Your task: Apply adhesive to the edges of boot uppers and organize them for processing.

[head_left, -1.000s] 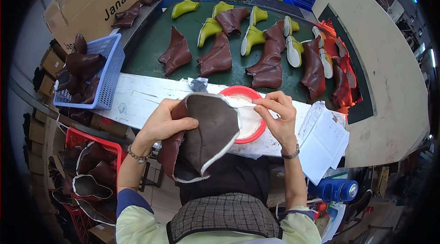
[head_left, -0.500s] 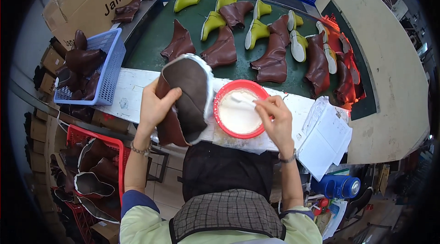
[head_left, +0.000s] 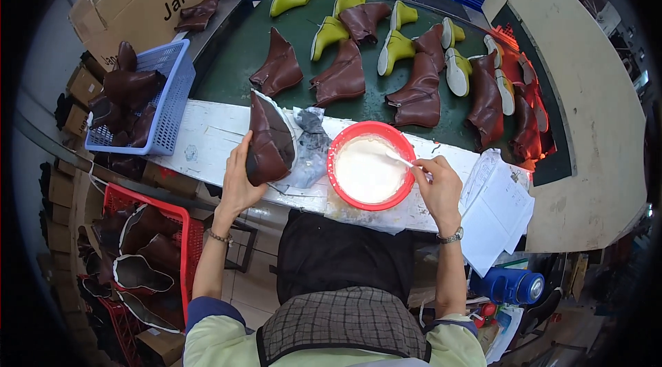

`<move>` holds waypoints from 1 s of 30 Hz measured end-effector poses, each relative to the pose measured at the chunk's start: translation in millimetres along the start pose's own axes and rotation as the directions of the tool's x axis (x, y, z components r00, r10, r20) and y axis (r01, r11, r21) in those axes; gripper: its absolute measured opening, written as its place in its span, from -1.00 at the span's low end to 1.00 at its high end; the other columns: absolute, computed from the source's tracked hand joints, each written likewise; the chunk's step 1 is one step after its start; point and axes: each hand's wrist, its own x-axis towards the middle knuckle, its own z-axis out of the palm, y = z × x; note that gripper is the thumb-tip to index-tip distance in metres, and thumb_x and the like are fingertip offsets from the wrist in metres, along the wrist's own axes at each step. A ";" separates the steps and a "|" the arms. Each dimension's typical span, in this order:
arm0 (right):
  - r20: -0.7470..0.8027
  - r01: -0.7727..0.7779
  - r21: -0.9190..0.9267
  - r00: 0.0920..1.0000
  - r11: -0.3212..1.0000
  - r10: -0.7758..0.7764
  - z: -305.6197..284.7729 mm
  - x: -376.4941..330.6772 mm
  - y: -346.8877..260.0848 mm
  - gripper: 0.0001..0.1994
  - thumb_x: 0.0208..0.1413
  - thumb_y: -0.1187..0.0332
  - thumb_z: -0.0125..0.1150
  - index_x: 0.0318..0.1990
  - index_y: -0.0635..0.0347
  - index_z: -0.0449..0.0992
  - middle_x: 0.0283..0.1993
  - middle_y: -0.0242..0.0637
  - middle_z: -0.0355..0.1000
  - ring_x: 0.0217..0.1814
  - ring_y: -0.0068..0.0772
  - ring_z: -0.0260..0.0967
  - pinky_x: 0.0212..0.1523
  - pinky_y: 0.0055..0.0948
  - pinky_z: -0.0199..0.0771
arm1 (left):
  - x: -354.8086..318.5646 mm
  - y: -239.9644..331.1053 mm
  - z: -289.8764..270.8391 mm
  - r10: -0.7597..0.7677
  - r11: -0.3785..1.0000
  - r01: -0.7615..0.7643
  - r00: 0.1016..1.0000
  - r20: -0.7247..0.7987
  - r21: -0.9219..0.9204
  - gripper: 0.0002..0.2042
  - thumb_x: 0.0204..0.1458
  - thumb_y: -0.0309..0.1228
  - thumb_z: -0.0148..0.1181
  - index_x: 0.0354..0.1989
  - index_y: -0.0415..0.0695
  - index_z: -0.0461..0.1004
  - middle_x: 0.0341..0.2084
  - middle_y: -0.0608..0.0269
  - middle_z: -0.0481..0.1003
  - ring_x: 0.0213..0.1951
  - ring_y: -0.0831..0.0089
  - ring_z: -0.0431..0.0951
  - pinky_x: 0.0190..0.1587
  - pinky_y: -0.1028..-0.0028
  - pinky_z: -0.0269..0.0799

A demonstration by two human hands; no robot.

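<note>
My left hand [head_left: 239, 177] grips a brown leather boot upper [head_left: 269, 150] by its side, over the white board. Its pale-edged, dark lining faces right. In my right hand [head_left: 441, 187] is a brush [head_left: 402, 160] with a slim pale handle; its tip dips into thick white liquid [head_left: 369, 167] in a red bowl [head_left: 376, 125]. The bristles are hidden in the liquid. A crumpled, stained grey sheet [head_left: 312, 146] lies between the boot upper and the bowl.
Brown boots [head_left: 338, 77] and yellow-green wedge shoes [head_left: 327, 36] stand on a green conveyor belt [head_left: 234, 63]. A blue basket [head_left: 169, 101] and a red crate [head_left: 185, 250] hold more uppers at left. Papers [head_left: 495, 208] and a blue bottle [head_left: 510, 286] are at right.
My left hand has turned the boot upper and brought it leftward, uncovering the grey sheet. My right hand has moved slightly right, with the brush still in the bowl. The whole view has shifted slightly.
</note>
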 end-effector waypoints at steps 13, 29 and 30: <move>-0.123 0.202 0.411 0.978 0.889 -0.166 8.1 19.3 -42.5 -0.86 0.05 0.51 0.42 -0.21 0.28 0.68 -0.31 -0.26 0.52 -0.38 -0.52 0.46 -0.40 -0.56 0.41 | -16.5 81.4 -17.3 0.473 0.848 -0.490 0.872 -0.128 -0.200 0.00 -0.34 -0.52 0.55 0.40 -0.18 0.12 0.25 -0.20 0.29 0.21 -0.17 0.39 0.23 0.08 0.38; -0.176 0.329 0.515 0.944 0.792 -0.278 3.8 -11.2 -51.7 -0.79 -0.05 0.58 0.48 -0.20 0.26 0.71 -0.30 -0.35 0.48 -0.34 -0.58 0.42 -0.35 -0.61 0.41 | 29.9 77.1 13.4 0.517 0.791 -0.612 0.675 -0.527 -0.008 0.07 -0.33 -0.43 0.65 0.42 0.11 0.06 0.29 -0.24 0.23 0.23 -0.14 0.37 0.19 0.10 0.38; -0.171 0.358 0.499 0.933 0.789 -0.316 3.6 -12.2 -51.7 -0.80 -0.05 0.58 0.48 -0.21 0.27 0.71 -0.30 -0.34 0.48 -0.34 -0.58 0.43 -0.36 -0.60 0.41 | 33.7 76.4 14.8 0.521 0.784 -0.621 0.657 -0.545 0.002 0.04 -0.33 -0.44 0.64 0.40 0.18 0.09 0.29 -0.23 0.22 0.24 -0.16 0.35 0.19 0.08 0.39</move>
